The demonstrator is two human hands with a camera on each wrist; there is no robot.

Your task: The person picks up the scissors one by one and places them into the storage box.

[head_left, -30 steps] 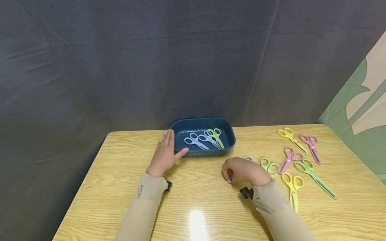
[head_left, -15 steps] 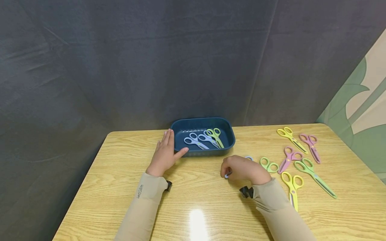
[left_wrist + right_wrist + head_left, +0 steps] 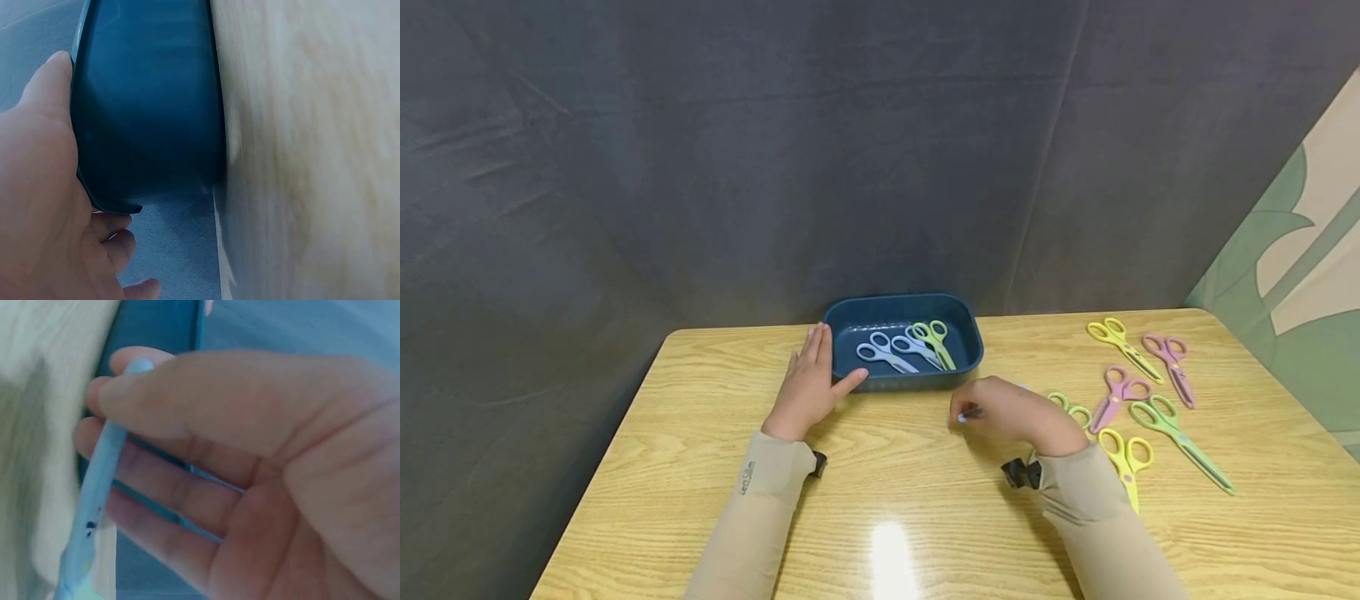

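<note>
In the head view my left hand [image 3: 805, 385] rests against the left end of a dark blue plastic tray [image 3: 917, 383], fingers straight and thumb along its front rim. Inside the tray lie two pairs of light blue scissors [image 3: 886, 354] and one green pair [image 3: 934, 340]. To the right of the tray's front corner, my right hand [image 3: 1007, 412] is over the table. The right wrist view shows its thumb and fingertips pinching the tip end of light blue scissors [image 3: 90, 506]. Their handles are mostly hidden by the hand in the head view.
Several scissors lie on the right of the wooden table [image 3: 865, 500]: yellow scissors [image 3: 1124, 348], pink scissors [image 3: 1172, 367], more pink scissors [image 3: 1116, 398], long green scissors [image 3: 1182, 442], small green scissors [image 3: 1071, 408] and more yellow scissors [image 3: 1126, 462]. A dark grey curtain [image 3: 850, 167] hangs behind.
My right hand has lifted slightly and shifted toward the tray, the pinched light blue scissors moving with it. The left hand and the tray stay where they were.
</note>
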